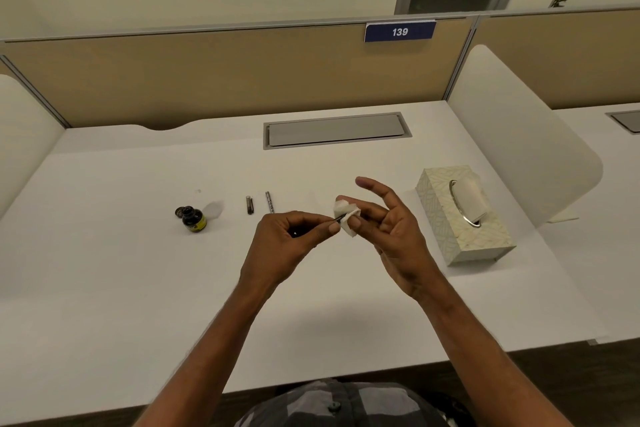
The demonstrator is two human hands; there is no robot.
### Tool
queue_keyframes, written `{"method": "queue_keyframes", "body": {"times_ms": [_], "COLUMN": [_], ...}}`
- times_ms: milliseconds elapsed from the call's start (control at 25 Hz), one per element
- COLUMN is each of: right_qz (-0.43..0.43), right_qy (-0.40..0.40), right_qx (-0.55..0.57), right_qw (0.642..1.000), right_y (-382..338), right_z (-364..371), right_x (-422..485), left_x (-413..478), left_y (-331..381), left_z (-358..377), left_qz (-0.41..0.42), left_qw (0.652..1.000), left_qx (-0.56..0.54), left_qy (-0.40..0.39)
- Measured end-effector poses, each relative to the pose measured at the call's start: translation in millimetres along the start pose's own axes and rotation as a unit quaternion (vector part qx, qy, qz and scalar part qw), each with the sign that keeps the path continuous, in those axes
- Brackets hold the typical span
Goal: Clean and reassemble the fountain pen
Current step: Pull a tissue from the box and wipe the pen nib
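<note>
Pinching the dark slim nib section of the fountain pen (pixel 339 218), the left hand (pixel 291 243) has thumb and forefinger closed on it above the middle of the white desk (pixel 104 288). The right hand (pixel 391 225) presses a small folded white tissue (pixel 347 215) around the tip, its other fingers spread loose. Further back lie a short metal pen cap (pixel 249 204) and slim patterned metal barrel (pixel 269 202), with an open ink bottle (pixel 193 218) toward the left edge and a pale patterned tissue box (pixel 464 218) near the right.
</note>
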State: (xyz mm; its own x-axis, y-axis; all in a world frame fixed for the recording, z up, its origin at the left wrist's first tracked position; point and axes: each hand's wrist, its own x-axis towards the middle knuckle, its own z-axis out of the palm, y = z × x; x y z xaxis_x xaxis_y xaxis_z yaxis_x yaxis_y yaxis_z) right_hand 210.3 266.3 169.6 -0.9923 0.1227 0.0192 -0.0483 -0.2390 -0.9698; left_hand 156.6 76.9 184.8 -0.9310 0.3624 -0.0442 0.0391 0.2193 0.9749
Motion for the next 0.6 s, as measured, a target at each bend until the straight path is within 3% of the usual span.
{"method": "queue_keyframes", "body": {"times_ms": [200, 400, 520, 600], "right_qz": [-0.014, 0.014, 0.048, 0.055], "right_qy": [0.013, 0.003, 0.037, 0.053], "right_qx": [-0.023, 0.006, 0.029, 0.018], "right_qw": [1.0, 1.0, 0.998, 0.997], "right_y": [1, 1, 8, 14], "right_z": [-4, -8, -6, -4], "right_x": [1, 3, 6, 6], "left_x": [3, 4, 5, 5], "left_y": [-1, -5, -12, -17], "left_z": [0, -1, 0, 2], "left_qz": [0.097, 0.049, 0.207, 0.258], "left_qw": [0.992, 0.992, 0.953, 0.932], "left_qx": [0.08, 0.104, 0.218, 0.249], "left_qy": [0.007, -0.05, 0.023, 0.048]}}
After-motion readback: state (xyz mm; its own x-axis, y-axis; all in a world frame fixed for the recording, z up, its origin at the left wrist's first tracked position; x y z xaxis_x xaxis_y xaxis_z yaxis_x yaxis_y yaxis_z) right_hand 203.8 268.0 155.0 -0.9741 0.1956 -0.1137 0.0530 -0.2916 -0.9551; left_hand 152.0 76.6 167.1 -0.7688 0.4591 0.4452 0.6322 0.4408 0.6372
